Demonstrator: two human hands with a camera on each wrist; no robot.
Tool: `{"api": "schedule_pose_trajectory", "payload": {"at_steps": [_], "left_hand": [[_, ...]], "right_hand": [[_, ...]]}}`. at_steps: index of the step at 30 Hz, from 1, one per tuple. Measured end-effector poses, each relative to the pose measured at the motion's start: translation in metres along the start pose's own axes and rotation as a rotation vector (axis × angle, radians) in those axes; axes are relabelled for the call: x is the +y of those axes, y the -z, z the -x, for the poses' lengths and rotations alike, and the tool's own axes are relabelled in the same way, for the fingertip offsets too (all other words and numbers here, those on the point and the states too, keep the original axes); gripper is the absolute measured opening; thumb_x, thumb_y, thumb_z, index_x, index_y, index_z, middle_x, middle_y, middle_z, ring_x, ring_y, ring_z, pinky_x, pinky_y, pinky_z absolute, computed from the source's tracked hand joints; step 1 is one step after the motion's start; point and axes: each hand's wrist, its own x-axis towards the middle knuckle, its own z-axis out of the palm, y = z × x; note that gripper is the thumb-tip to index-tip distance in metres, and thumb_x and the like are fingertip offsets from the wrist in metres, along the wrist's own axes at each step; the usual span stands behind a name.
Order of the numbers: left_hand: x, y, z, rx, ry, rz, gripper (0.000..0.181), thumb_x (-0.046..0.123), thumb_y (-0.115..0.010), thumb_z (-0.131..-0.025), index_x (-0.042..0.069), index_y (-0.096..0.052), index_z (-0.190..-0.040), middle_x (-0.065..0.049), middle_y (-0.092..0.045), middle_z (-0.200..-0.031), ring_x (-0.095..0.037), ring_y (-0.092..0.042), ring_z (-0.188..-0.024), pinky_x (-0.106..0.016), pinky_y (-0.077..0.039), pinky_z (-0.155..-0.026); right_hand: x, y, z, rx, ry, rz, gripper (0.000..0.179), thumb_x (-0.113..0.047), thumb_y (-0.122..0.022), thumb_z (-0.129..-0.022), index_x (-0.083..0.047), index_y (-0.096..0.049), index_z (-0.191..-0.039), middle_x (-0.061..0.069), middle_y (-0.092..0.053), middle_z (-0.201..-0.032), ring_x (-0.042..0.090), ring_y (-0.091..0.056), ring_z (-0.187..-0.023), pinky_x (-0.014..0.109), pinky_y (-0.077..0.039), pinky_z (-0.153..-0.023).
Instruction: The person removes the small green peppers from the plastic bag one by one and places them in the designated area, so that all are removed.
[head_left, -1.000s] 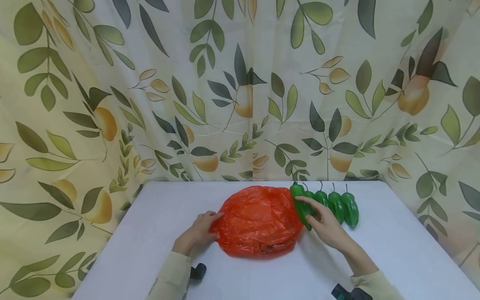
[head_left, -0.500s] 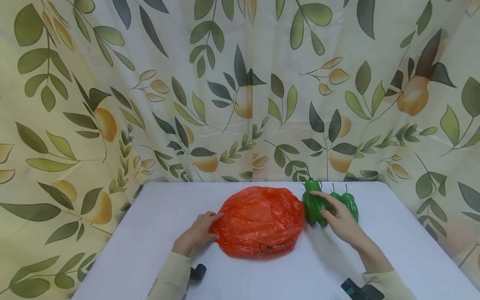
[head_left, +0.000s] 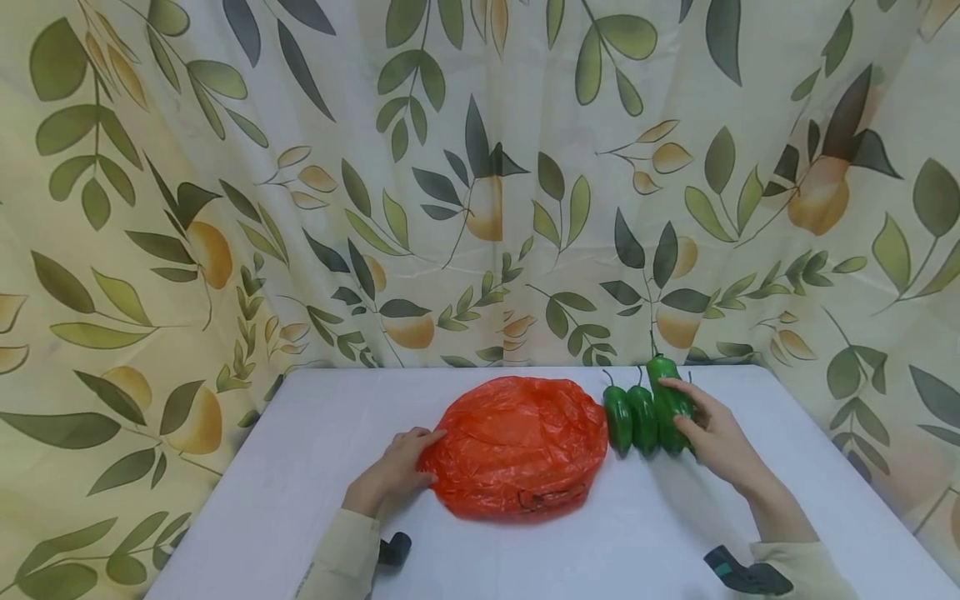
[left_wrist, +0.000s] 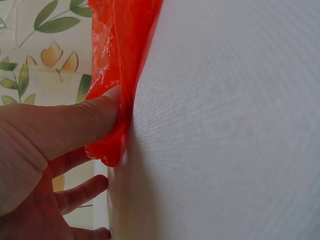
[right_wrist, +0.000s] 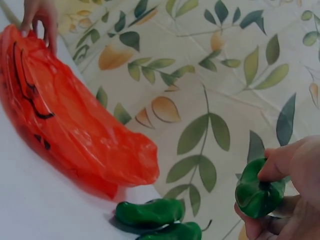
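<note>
My left hand (head_left: pixel 393 471) pinches the left edge of a crumpled red plastic bag (head_left: pixel 517 450) lying on the table. In the left wrist view, the thumb (left_wrist: pixel 100 112) presses on the bag's edge (left_wrist: pixel 107 45), with the other fingers spread behind. My right hand (head_left: pixel 720 437) holds a green pepper (head_left: pixel 662 371) above a row of similar peppers, stem away from me. The right wrist view shows that pepper's rounded end (right_wrist: pixel 252 197) between thumb and fingers. Two green peppers (head_left: pixel 618 421) lie side by side right of the bag; those further right are partly hidden by the hand.
A white table (head_left: pixel 465 558) carries everything, its far edge just behind the bag and peppers. Behind it hangs a curtain (head_left: pixel 480 208) printed with leaves and fruit. Black straps or camera mounts (head_left: pixel 750 575) sit at both wrists.
My right hand has moved rightward along the row with the pepper, away from the bag's right edge, uncovering the peppers there. The left hand and the bag have stayed in place.
</note>
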Motion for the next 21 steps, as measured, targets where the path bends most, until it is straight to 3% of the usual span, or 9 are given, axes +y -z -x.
{"api": "schedule_pose_trajectory", "payload": {"at_steps": [5,10,12,14,18,21], "left_hand": [[0.0,0.0,0.0,-0.001,-0.001,0.002,0.071,0.013,-0.079,-0.086,0.019,-0.049,-0.151,-0.011,-0.051,-0.145,-0.031,-0.044,-0.132,-0.056,-0.053,-0.102],[0.001,0.001,0.001,-0.002,0.001,0.009,0.072,0.013,-0.08,-0.085,0.019,-0.049,-0.15,-0.011,-0.052,-0.143,-0.032,-0.044,-0.131,-0.056,-0.053,-0.102],[0.002,0.001,0.001,-0.003,-0.001,0.013,0.072,0.013,-0.08,-0.085,0.018,-0.05,-0.15,-0.012,-0.052,-0.142,-0.032,-0.045,-0.13,-0.056,-0.054,-0.101],[0.001,0.001,0.003,-0.003,-0.005,0.018,0.073,0.013,-0.08,-0.085,0.018,-0.049,-0.15,-0.011,-0.053,-0.141,-0.031,-0.045,-0.129,-0.056,-0.054,-0.101],[0.0,0.0,0.004,0.001,0.001,0.03,0.074,0.014,-0.081,-0.084,0.02,-0.049,-0.151,-0.008,-0.053,-0.14,-0.029,-0.045,-0.128,-0.052,-0.055,-0.1],[0.0,0.001,0.004,0.005,0.007,0.034,0.075,0.014,-0.081,-0.084,0.021,-0.049,-0.151,-0.008,-0.052,-0.142,-0.03,-0.045,-0.13,-0.053,-0.055,-0.1]], "right_hand": [[0.009,0.008,0.0,0.004,-0.021,0.002,0.057,0.006,-0.042,-0.099,-0.003,-0.033,-0.155,0.039,-0.027,-0.157,0.061,-0.044,-0.131,0.018,-0.052,-0.082],[0.015,0.012,0.002,0.016,-0.049,0.001,0.059,0.006,-0.041,-0.098,-0.003,-0.031,-0.156,0.04,-0.024,-0.157,0.048,-0.05,-0.112,0.024,-0.05,-0.062],[0.018,0.015,0.002,0.016,-0.058,0.003,0.06,0.007,-0.04,-0.097,-0.002,-0.03,-0.156,0.04,-0.023,-0.157,0.048,-0.049,-0.112,0.027,-0.049,-0.062],[0.021,0.017,0.002,0.009,-0.075,0.014,0.061,0.008,-0.04,-0.096,-0.001,-0.029,-0.156,0.04,-0.02,-0.158,0.056,-0.048,-0.12,0.033,-0.055,-0.072],[0.03,0.023,0.002,0.008,-0.094,0.008,0.061,0.006,-0.039,-0.097,0.0,-0.027,-0.156,0.04,-0.016,-0.16,0.069,-0.035,-0.132,0.021,-0.051,-0.082],[0.036,0.026,0.002,0.02,-0.107,-0.001,0.06,0.004,-0.037,-0.098,0.0,-0.025,-0.157,0.04,-0.013,-0.161,0.072,-0.032,-0.132,0.009,-0.041,-0.074]]}}
